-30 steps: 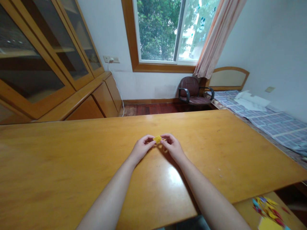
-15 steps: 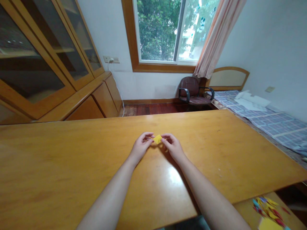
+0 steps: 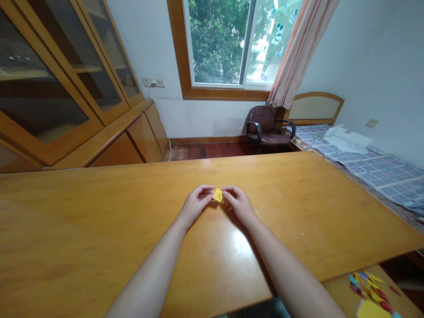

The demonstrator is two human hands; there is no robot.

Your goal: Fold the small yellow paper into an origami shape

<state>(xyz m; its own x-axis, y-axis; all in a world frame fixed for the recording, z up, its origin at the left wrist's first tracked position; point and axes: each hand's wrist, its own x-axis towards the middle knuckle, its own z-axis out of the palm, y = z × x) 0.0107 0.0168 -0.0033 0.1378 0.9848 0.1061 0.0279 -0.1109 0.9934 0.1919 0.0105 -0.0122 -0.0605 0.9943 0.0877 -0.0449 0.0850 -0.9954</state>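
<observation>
A small folded piece of yellow paper (image 3: 217, 195) is held between my two hands, a little above the wooden table (image 3: 99, 221). My left hand (image 3: 198, 201) pinches its left corner between thumb and fingers. On the other side, my right hand (image 3: 237, 201) grips the right corner with thumb and forefinger. A dark line, like a crease or slit, shows on the paper's near face. Beneath the hands a shadow falls on the tabletop.
At the lower right, a lower surface holds several colourful paper pieces (image 3: 371, 285) and a yellow paper sheet (image 3: 372, 310). Past the table's far edge stand a brown armchair (image 3: 270, 128) and a bed (image 3: 367, 159). A glass-fronted cabinet (image 3: 96, 123) lines the left.
The yellow paper has turned slightly and tipped, so a dark line now shows on its face. Both hands stay nearly in place, the left shifting very slightly.
</observation>
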